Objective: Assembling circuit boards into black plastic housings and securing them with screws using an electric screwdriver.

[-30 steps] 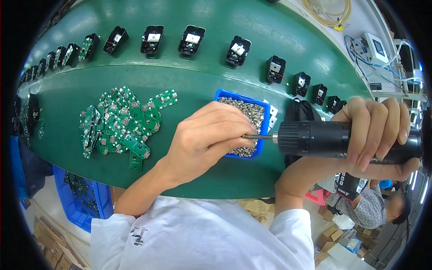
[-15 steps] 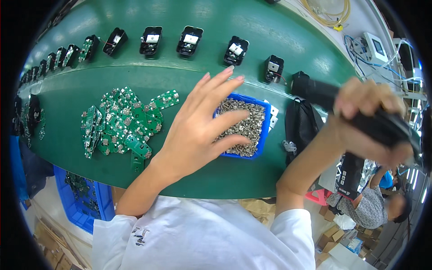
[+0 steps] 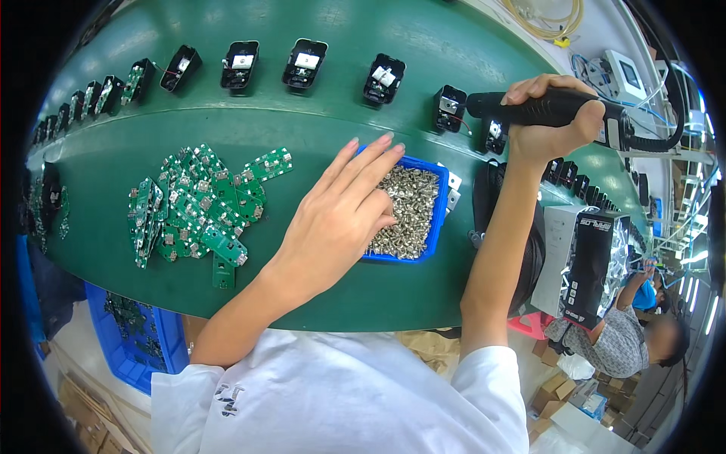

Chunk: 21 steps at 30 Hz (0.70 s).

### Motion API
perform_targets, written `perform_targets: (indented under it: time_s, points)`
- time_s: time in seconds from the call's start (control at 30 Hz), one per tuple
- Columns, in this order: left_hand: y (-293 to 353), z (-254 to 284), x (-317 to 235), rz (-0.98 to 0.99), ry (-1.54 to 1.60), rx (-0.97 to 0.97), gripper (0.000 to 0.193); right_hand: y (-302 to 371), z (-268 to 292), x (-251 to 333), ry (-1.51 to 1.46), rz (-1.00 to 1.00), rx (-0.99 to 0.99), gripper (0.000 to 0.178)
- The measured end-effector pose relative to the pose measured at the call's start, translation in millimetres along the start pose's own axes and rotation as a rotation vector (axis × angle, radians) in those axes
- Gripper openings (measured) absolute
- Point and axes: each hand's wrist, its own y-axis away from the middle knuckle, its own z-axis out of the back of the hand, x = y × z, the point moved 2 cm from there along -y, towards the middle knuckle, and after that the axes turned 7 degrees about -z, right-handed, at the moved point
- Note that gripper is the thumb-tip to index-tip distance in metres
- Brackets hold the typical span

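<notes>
My left hand (image 3: 333,216) is over a small blue tray (image 3: 433,240) full of silver screws (image 3: 412,208). Its thumb and forefinger are drawn together at the screws, the other fingers stretched out; whatever lies in the pinch is too small to make out. At the right, my right hand (image 3: 556,125) grips a black corded electric screwdriver (image 3: 495,108), held sideways with its cable running off to the right. A black housing (image 3: 495,138) shows just under the tool. Another housing with a white part (image 3: 450,110) stands just left of its front end.
A row of black housings (image 3: 305,64) curves along the green table (image 3: 340,129). Left of my left hand lies a heap of green circuit boards (image 3: 200,200). White plates (image 3: 453,191) sit beside the tray. Right are a black bag (image 3: 529,276), a carton (image 3: 594,261) and another person (image 3: 616,348).
My left thumb and forefinger have come together over the screws. The screwdriver has moved left and is now level near the housings. The bag and carton at right show more.
</notes>
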Motion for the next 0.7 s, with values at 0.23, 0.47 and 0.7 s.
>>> perform_targets:
  time_s: [0.23, 0.47, 0.7]
  points:
    - [-0.1, 5.5, -5.0, -0.044, -0.051, -0.079, 0.016, 5.1, -2.9, -15.1, 0.021, -0.003, 0.002, 0.049]
    - [4.5, 5.4, -4.3, -0.06, 0.087, -0.169, 0.018, 8.2, -4.3, -12.3, 0.053, 0.023, 0.006, 0.054]
    - [5.8, 7.0, -1.3, -0.08, 0.099, -0.182, 0.021, 5.1, -6.4, -4.5, 0.006, 0.034, 0.069, 0.055]
